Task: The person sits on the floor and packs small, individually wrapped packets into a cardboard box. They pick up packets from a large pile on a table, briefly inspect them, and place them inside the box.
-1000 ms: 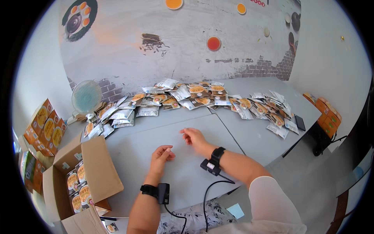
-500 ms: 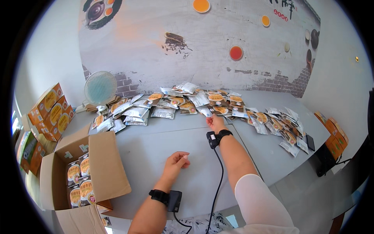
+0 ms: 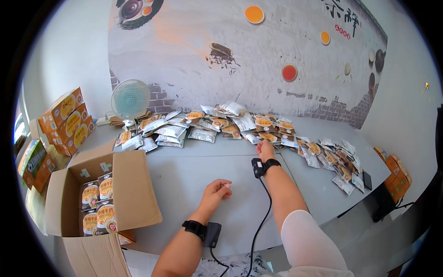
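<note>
A: Since half a second ago, my right hand (image 3: pixel 266 149) has travelled further across the grey table (image 3: pixel 194 171) and now sits at the near edge of the row of foil packets (image 3: pixel 217 125). A second ago it lay close to me, beside the left hand.

B: Status of the right hand?

A: Fingers extended forward, palm down, tips touching or just over a packet with an orange label (image 3: pixel 269 137). I cannot tell whether the fingers have closed on it; the hand hides the contact.

B: And the left hand?

A: My left hand (image 3: pixel 216 192) rests on the bare table, near me, fingers loosely curled, grasping nothing. Its position relative to my body matches the earlier frame. A black wrist unit (image 3: pixel 206 231) is strapped to that forearm; a second black unit (image 3: pixel 259 166) with a cable sits on the right wrist.

B: Surroundings?

A: Open cardboard box (image 3: pixel 124 194) at my left, holding upright packets. Beyond it, stacked orange cartons (image 3: pixel 67 121). A small white fan (image 3: pixel 130 99) stands at the left end of the packet row. The row bends along the far side of the table to the right, ending near a dark flat device (image 3: pixel 367 180).
</note>
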Motion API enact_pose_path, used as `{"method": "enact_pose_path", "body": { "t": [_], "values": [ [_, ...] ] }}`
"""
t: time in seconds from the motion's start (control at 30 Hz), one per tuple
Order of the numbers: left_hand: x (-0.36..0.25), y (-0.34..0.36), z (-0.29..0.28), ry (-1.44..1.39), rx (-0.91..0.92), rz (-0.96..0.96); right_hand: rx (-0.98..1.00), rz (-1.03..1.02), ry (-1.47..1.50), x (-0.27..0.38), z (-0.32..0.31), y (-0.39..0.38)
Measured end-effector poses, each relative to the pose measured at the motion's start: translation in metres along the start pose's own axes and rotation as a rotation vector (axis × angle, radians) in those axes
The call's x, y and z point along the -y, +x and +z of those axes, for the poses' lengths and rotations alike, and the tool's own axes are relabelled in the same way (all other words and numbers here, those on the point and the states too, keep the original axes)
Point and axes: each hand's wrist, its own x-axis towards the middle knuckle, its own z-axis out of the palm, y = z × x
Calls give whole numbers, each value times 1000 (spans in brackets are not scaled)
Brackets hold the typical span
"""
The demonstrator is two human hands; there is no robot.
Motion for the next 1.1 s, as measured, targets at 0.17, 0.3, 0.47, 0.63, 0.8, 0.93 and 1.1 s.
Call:
{"method": "enact_pose_path", "body": {
  "t": [0.17, 0.3, 0.47, 0.63, 0.8, 0.93, 1.1],
  "values": [
    [4, 1, -7, 14, -19, -7, 144, 25, 82, 17, 3, -60],
    [4, 2, -12, -114, -32, -23, 422, 239, 149, 52, -8, -146],
    [-6, 2, -19, -433, -14, -139, 811, 418, 55, 71, -42, -197],
    [-9, -1, -24, -537, 119, -195, 985, 514, -27, 56, -63, -200],
    [-6, -5, -12, -375, 250, -249, 1085, 426, -269, 52, -70, -200],
    [-8, -10, -11, -247, 237, -258, 1085, 364, -337, 50, -67, -204],
    [-18, -13, -4, -218, 154, -260, 1020, 334, -330, 45, -67, -203]
  ]
}}
